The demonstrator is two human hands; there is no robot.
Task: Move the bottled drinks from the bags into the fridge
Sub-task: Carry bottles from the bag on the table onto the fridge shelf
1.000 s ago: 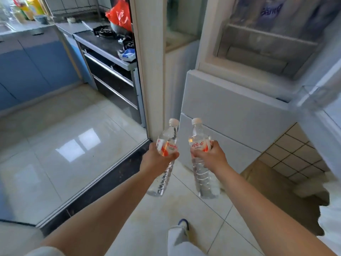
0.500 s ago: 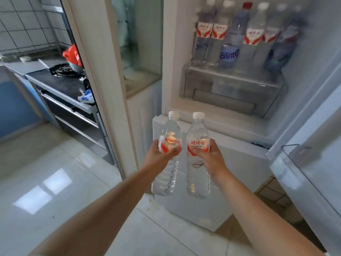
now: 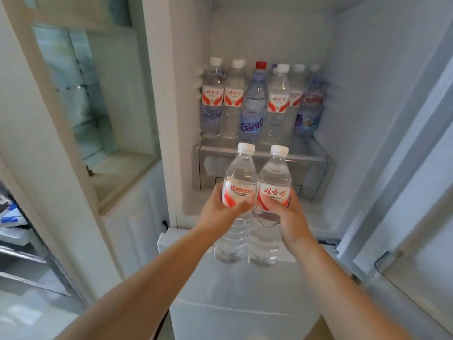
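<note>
My left hand (image 3: 220, 213) grips a clear water bottle (image 3: 239, 176) with a red and white label and a white cap. My right hand (image 3: 289, 217) grips a second such bottle (image 3: 274, 180). Both are upright, side by side and touching, held in front of the open fridge (image 3: 355, 94). Inside it, a shelf (image 3: 306, 149) carries a row of several bottled drinks (image 3: 259, 101), most with the same red label, one blue bottle with a red cap in the middle.
A clear drawer (image 3: 311, 175) sits under the shelf. The open fridge door (image 3: 416, 217) stands to the right with a door bin (image 3: 389, 262). A white door frame (image 3: 56, 168) and a glass-fronted cabinet (image 3: 81, 94) are to the left.
The view has tilted up and come closer to the fridge. Both hands have lifted the bottles higher, toward the drawer and the shelf of drinks.
</note>
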